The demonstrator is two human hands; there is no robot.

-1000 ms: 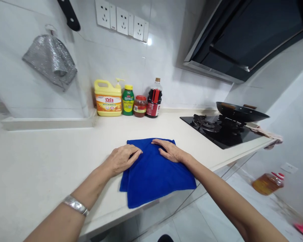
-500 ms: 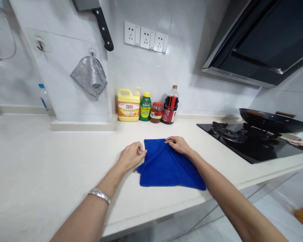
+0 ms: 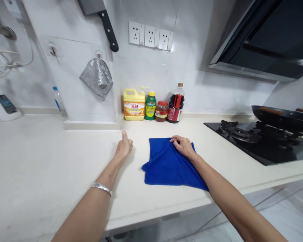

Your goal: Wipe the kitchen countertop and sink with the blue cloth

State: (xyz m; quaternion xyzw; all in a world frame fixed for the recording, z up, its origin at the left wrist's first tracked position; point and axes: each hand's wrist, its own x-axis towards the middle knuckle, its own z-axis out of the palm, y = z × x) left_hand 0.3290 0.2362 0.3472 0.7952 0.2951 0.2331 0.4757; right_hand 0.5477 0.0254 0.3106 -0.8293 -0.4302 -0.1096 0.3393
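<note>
A blue cloth (image 3: 171, 168) lies on the pale countertop, folded unevenly, with a small corner poking out at its left side. My right hand (image 3: 183, 146) rests on the cloth's far edge, its fingers curled and pinching the fabric. Part of the cloth is hidden under that hand and forearm. To the left of the cloth, apart from it, my left hand (image 3: 124, 146) is held over the counter with fingers curled in and thumb raised. Nothing shows in it. A silver bracelet circles the left wrist.
Along the wall stand a yellow detergent jug (image 3: 134, 105), a green bottle (image 3: 150, 107), a red-lidded jar (image 3: 162, 111) and a dark sauce bottle (image 3: 176, 104). A gas stove (image 3: 244, 134) with a wok (image 3: 285, 119) is at right. A cleaver (image 3: 108, 30) and mesh cloth (image 3: 98, 77) hang at left.
My left hand has come away from the cloth's left edge, moving left and closing with the thumb up. My right hand stays on the cloth. The view has turned slightly left.
</note>
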